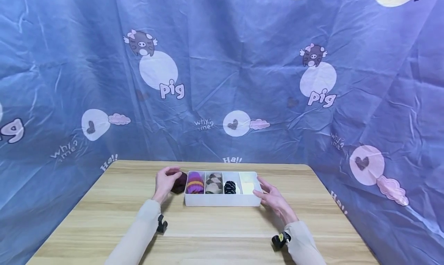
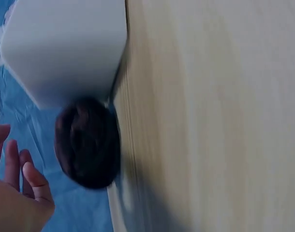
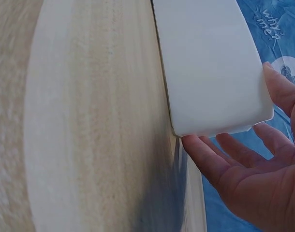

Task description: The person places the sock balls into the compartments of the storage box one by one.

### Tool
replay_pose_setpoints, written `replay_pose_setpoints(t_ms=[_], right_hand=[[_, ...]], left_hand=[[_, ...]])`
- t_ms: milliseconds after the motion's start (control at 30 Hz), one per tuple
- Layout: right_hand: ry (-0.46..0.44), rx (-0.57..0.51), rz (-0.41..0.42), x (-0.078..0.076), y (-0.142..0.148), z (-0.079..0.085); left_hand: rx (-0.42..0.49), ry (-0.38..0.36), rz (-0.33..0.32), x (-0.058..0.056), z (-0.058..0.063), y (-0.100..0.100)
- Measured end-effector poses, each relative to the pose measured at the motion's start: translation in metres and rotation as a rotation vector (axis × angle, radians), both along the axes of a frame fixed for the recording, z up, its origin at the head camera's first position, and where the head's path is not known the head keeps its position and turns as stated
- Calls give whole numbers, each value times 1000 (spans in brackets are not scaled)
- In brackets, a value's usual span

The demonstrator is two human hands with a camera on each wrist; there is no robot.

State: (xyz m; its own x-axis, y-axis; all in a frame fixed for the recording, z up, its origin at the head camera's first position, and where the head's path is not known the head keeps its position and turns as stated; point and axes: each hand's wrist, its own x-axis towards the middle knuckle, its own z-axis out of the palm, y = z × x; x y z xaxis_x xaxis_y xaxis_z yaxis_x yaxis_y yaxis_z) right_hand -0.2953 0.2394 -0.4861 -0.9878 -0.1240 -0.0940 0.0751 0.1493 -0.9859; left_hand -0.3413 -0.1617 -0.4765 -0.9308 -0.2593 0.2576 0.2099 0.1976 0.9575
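Note:
A white box (image 1: 222,200) with several side-by-side compartments stands on the table. From the left it holds a purple-and-orange striped rolled sock (image 1: 195,183), a brown-and-beige argyle sock (image 1: 214,183) and a black sock with white marks (image 1: 229,187). The rightmost compartment looks pale inside. Just left of the box sits a dark brown rolled sock (image 2: 88,142). Beside it hovers my left hand (image 1: 165,182), fingers loosely bent, with a gap to the sock in the left wrist view. My right hand (image 1: 272,197) holds the box's right front corner, thumb at the rim and fingers along the end wall.
The box and sock lie on a light wood-grain table (image 1: 222,234). A blue curtain (image 1: 215,83) printed with pigs rises behind the table and along both sides. Each wrist carries a small black camera, such as the right wrist camera (image 1: 280,240).

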Motion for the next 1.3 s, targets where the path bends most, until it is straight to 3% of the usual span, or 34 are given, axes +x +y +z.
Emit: replay_pose_setpoints(t_ms=[167, 400, 567, 867, 1300], right_hand=[[-10, 5, 0, 1, 0, 2], [-14, -1, 0, 5, 2, 2], [-18, 0, 10, 7, 3, 2], [-10, -18, 6, 3, 0, 3], [3, -15, -2, 2, 0, 0]], left_hand=[[-24, -92, -39, -4, -3, -17], [-28, -212, -193, -9, -10, -27], [-40, -265, -268, -11, -14, -29], [-41, -298, -314, -16, -17, -29], [-88, -273, -270, -15, -19, -24]])
